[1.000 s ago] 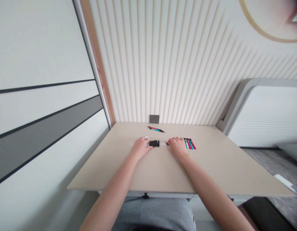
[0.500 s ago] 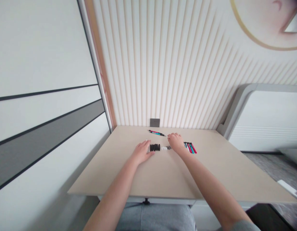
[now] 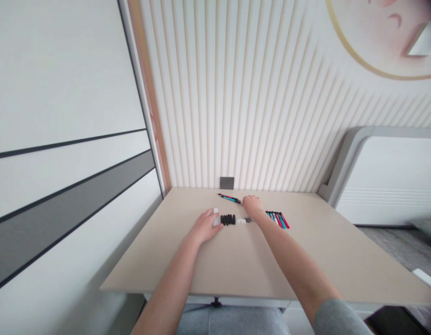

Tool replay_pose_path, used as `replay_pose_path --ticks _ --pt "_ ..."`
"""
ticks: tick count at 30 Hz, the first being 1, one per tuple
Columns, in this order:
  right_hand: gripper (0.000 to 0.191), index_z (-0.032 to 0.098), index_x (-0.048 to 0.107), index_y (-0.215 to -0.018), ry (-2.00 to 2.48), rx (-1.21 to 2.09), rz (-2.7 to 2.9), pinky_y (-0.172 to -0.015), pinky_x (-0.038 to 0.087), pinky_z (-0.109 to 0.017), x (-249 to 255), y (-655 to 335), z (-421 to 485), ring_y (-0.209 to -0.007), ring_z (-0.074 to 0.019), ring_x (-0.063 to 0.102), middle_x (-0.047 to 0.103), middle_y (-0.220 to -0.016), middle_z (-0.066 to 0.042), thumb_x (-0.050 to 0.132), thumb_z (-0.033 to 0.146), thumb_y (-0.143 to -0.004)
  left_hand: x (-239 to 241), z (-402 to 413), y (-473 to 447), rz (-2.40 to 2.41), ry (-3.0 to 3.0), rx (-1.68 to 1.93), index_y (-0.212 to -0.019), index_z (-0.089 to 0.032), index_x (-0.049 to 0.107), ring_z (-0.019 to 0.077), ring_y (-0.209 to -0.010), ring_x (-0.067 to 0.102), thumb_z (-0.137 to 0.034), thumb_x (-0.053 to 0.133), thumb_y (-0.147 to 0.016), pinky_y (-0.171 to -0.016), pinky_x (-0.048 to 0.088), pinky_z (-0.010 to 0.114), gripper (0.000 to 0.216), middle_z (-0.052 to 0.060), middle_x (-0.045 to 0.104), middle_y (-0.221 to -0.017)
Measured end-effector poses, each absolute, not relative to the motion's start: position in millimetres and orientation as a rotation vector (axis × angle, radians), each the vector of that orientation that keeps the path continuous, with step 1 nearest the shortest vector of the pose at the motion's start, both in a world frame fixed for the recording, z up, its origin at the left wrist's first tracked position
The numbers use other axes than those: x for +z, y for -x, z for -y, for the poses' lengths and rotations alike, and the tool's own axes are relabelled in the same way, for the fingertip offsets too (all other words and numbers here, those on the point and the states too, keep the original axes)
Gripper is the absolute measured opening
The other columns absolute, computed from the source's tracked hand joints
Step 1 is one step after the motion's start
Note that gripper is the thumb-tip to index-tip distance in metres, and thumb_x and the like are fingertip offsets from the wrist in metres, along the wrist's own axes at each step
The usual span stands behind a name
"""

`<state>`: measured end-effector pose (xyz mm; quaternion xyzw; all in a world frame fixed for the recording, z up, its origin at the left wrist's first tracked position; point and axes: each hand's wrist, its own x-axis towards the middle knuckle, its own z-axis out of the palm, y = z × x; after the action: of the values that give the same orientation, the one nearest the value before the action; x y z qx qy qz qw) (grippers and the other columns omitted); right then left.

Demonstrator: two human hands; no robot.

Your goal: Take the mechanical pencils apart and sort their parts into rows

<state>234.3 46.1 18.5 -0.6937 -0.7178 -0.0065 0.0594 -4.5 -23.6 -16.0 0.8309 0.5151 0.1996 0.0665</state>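
My left hand (image 3: 203, 228) rests on the desk with thumb and fingers apart, beside a bundle of thin white sticks (image 3: 215, 216) that it partly covers. Just right of it is a row of black grip-like sleeves (image 3: 228, 219), then small white pieces (image 3: 241, 221) and small grey pieces (image 3: 248, 220). My right hand (image 3: 253, 205) is closed at the right end of two pens (image 3: 229, 198), one reddish and one teal, lying near the wall. Its fingertips are partly hidden and seem to grip a pen's end. Red, teal and white pen barrels (image 3: 278, 220) lie right of my right wrist.
The beige desk (image 3: 159, 260) meets a ribbed wall with a dark socket (image 3: 227, 183). A white cabinet with a grey band (image 3: 96, 186) rises on the left. A pale headboard (image 3: 393, 177) stands beyond the desk's right edge.
My right hand has moved a little left and away from me, onto the end of the pens. My left hand has shifted slightly, uncovering more of the white sticks. The view has tilted slightly.
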Motion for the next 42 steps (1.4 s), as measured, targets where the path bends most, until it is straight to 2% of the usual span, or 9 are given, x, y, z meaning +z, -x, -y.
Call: replay_pose_path --ticks 8,13,15,18,21,26,32,35,42 --pt "0.035 0.016 0.068 -0.096 1.889 -0.041 2.090 -0.079 0.042 -0.028 20.0 -261.2 -7.5 -0.093 -0.0202 0.063 0.071 -0.100 -0.013 0.037 0.030 -0.097 -13.8 25.0 5.1 -1.532 -2.520 0.633 -0.142 -0.020 0.036 0.0303 -0.136 0.036 -0.048 0.057 -0.085 -0.111 0.030 0.046 0.068 0.015 0.039 -0.148" --pt "0.031 0.019 0.066 -0.089 1.452 0.272 1.836 -0.077 0.045 -0.030 0.0 -272.8 30.8 -0.085 -0.0210 0.063 0.071 -0.092 -0.008 0.043 0.039 -0.093 -5.4 25.5 -3.9 -1.492 -2.445 0.963 -0.146 -0.019 0.027 0.0239 -0.135 0.038 -0.038 0.051 -0.091 -0.112 0.031 0.040 0.062 0.013 0.040 -0.147" --pt "0.028 0.019 0.067 -0.087 1.383 0.383 1.819 -0.075 0.046 -0.030 -6.4 -270.9 40.1 -0.082 -0.0206 0.063 0.071 -0.089 -0.007 0.046 0.039 -0.090 -0.7 26.1 -7.3 -1.432 -2.438 1.051 -0.142 -0.021 0.036 0.0219 -0.130 0.044 -0.034 0.049 -0.093 -0.109 0.035 0.038 0.052 0.010 0.048 -0.140" --pt "0.025 0.019 0.067 -0.083 1.323 0.414 1.819 -0.075 0.046 -0.030 -9.4 -265.7 44.8 -0.081 -0.0200 0.062 0.070 -0.086 -0.006 0.050 0.037 -0.088 4.0 25.4 -11.1 -1.333 -2.493 1.018 -0.116 -0.022 0.061 0.0217 -0.111 0.056 -0.031 0.051 -0.093 -0.099 0.043 0.036 0.027 0.007 0.065 -0.115" --pt "0.024 0.019 0.067 -0.083 1.286 0.381 1.792 -0.075 0.045 -0.031 -7.8 -263.4 43.4 -0.080 -0.0194 0.061 0.070 -0.086 -0.006 0.051 0.036 -0.087 4.5 22.3 -13.1 -1.298 -2.543 1.003 -0.094 -0.019 0.067 0.0220 -0.095 0.060 -0.028 0.057 -0.090 -0.088 0.047 0.036 0.013 0.007 0.069 -0.096" --pt "0.027 0.019 0.067 -0.086 1.228 0.443 1.806 -0.071 0.044 -0.028 -6.5 -264.9 45.1 -0.075 -0.0175 0.059 0.069 -0.084 -0.005 0.048 0.038 -0.089 2.4 18.7 -13.3 -1.223 -2.552 1.138 -0.094 -0.020 0.066 0.0209 -0.090 0.058 -0.025 0.059 -0.090 -0.082 0.047 0.035 0.010 0.005 0.068 -0.091" --pt "0.040 0.019 0.062 -0.070 1.296 0.446 1.934 -0.061 0.036 -0.024 -6.0 -262.7 51.1 -0.063 -0.0149 0.054 0.063 -0.066 -0.001 0.037 0.038 -0.096 3.4 21.2 -15.1 -1.155 -2.542 1.190 -0.095 -0.020 0.066 0.0207 -0.090 0.058 -0.027 0.058 -0.090 -0.083 0.046 0.034 0.012 0.005 0.067 -0.092" --pt "0.041 0.019 0.063 -0.070 1.375 0.462 1.951 -0.058 0.034 -0.024 -6.1 -263.1 49.8 -0.058 -0.0145 0.052 0.061 -0.062 0.000 0.037 0.037 -0.096 3.2 22.3 -16.4 -1.150 -2.531 1.137 -0.095 -0.020 0.067 0.0204 -0.088 0.059 -0.030 0.057 -0.091 -0.081 0.046 0.034 0.015 0.005 0.068 -0.090" --pt "0.036 0.020 0.060 -0.071 1.314 0.214 1.919 -0.066 0.038 -0.027 1.0 -268.3 49.1 -0.068 -0.0172 0.055 0.062 -0.070 -0.003 0.038 0.032 -0.097 7.1 28.9 -19.7 -1.107 -2.374 1.023 -0.094 -0.021 0.070 0.0183 -0.082 0.061 -0.035 0.056 -0.091 -0.077 0.045 0.029 0.020 0.003 0.068 -0.086"
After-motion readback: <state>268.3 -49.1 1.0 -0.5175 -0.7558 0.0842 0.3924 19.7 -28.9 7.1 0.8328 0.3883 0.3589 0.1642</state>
